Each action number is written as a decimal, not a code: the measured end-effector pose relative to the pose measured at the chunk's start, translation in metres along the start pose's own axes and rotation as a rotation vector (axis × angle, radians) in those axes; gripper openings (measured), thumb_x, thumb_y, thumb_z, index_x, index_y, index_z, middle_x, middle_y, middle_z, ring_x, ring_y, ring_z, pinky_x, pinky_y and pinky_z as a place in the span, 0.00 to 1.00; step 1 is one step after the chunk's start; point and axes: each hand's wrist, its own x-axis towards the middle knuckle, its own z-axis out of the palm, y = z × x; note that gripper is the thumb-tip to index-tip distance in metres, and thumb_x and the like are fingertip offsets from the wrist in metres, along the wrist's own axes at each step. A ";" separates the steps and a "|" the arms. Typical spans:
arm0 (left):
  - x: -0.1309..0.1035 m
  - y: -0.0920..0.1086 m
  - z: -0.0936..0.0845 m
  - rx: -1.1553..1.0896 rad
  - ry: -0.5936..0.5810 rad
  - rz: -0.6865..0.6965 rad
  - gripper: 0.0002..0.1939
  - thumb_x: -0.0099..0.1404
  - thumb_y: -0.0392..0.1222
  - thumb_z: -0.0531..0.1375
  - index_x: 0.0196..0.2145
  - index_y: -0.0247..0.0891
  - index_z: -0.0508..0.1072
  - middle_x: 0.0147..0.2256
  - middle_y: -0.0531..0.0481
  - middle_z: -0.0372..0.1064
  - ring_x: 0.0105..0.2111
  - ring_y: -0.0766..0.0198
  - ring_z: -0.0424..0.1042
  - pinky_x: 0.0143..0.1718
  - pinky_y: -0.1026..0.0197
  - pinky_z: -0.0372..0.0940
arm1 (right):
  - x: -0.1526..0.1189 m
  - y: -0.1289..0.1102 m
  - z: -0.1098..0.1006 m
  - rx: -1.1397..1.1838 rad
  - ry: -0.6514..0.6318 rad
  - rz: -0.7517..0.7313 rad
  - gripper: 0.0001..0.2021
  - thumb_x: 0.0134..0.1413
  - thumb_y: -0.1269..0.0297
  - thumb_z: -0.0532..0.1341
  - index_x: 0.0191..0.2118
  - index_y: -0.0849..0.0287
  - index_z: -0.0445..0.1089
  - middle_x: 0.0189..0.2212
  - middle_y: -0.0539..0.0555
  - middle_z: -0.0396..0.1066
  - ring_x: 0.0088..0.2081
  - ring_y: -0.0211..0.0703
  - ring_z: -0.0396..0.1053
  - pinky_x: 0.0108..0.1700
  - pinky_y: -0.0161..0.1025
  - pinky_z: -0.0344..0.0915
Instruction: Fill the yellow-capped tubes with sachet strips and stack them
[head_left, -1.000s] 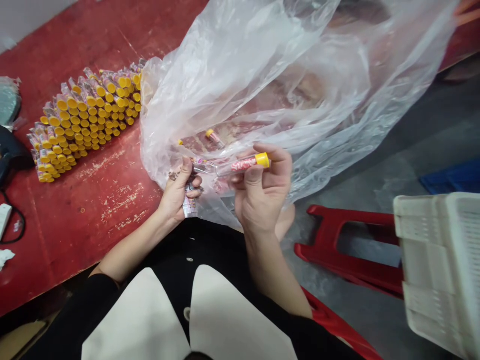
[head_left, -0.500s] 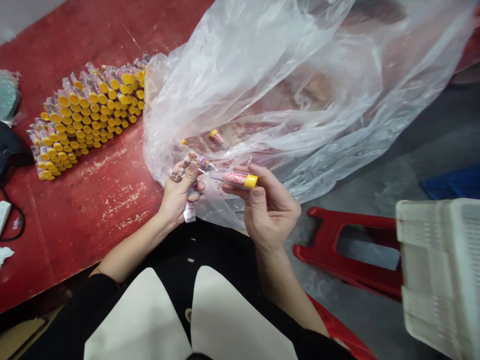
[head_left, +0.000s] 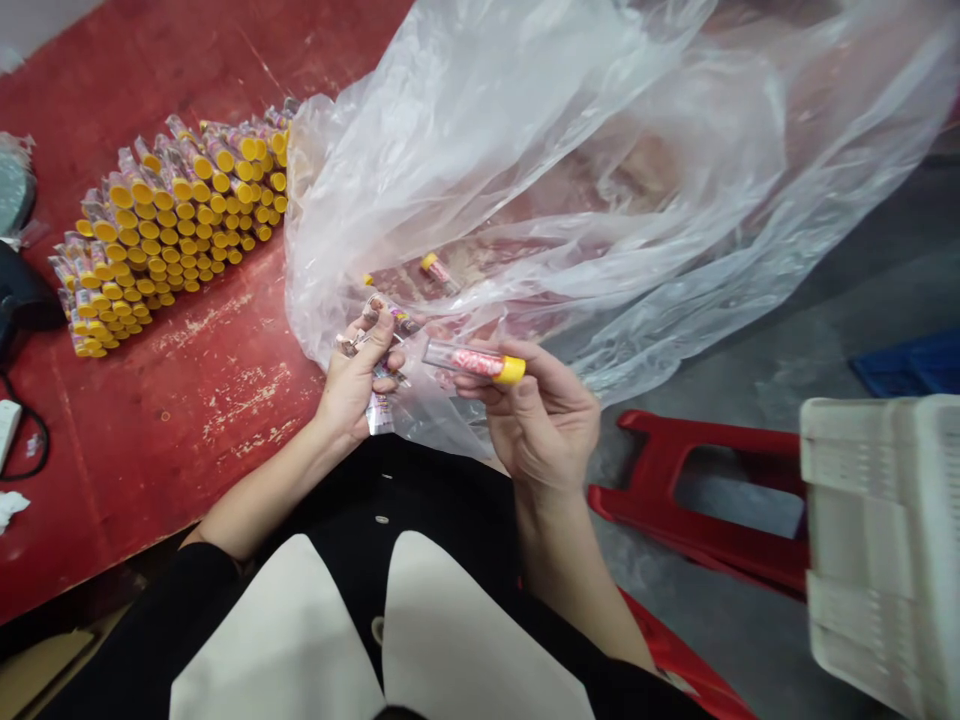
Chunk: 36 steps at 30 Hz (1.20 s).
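Note:
My right hand [head_left: 544, 420] is closed on a clear tube [head_left: 476, 361] with a yellow cap and pink and white bits inside. The cap end is between thumb and fingers, and the clear end points left. My left hand [head_left: 356, 385] is closed around a bunch of small printed plastic wrappers [head_left: 380, 412], which stick out above and below the fingers. A short gap lies between the tube and the wrappers. Beyond my hands spreads a large clear plastic bag [head_left: 465, 130], with another yellow-capped tube [head_left: 439, 271] visible in it.
A stack of wrapped yellow-capped tubes [head_left: 172, 235] lies on the red table [head_left: 217, 400] at left. A dark device [head_left: 26, 290] is at the far left edge. On the right are a red stool [head_left: 652, 500] and a white plastic basket [head_left: 862, 530].
The tube in my right hand has moved slightly right and down, away from the wrappers in my left hand. My left hand has barely moved and keeps its hold.

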 end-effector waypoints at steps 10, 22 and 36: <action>-0.008 -0.007 0.003 0.067 -0.004 -0.017 0.23 0.54 0.47 0.77 0.39 0.38 0.69 0.28 0.58 0.67 0.19 0.78 0.64 0.14 0.76 0.46 | -0.005 -0.003 -0.003 -0.426 -0.124 -0.315 0.14 0.65 0.67 0.63 0.52 0.46 0.80 0.50 0.55 0.80 0.52 0.50 0.78 0.54 0.51 0.78; -0.025 -0.007 0.001 0.271 -0.048 0.154 0.44 0.55 0.54 0.74 0.65 0.41 0.67 0.17 0.61 0.65 0.15 0.74 0.62 0.15 0.71 0.49 | 0.010 0.013 0.031 -0.491 -0.033 -0.481 0.18 0.59 0.73 0.67 0.50 0.42 0.81 0.44 0.53 0.78 0.47 0.46 0.77 0.51 0.49 0.77; -0.002 0.066 -0.026 0.107 0.113 0.383 0.29 0.58 0.50 0.74 0.55 0.42 0.74 0.23 0.59 0.69 0.16 0.76 0.63 0.15 0.72 0.49 | 0.059 0.021 0.122 -0.479 -0.214 -0.460 0.07 0.61 0.61 0.68 0.43 0.46 0.83 0.41 0.54 0.77 0.45 0.47 0.77 0.51 0.50 0.77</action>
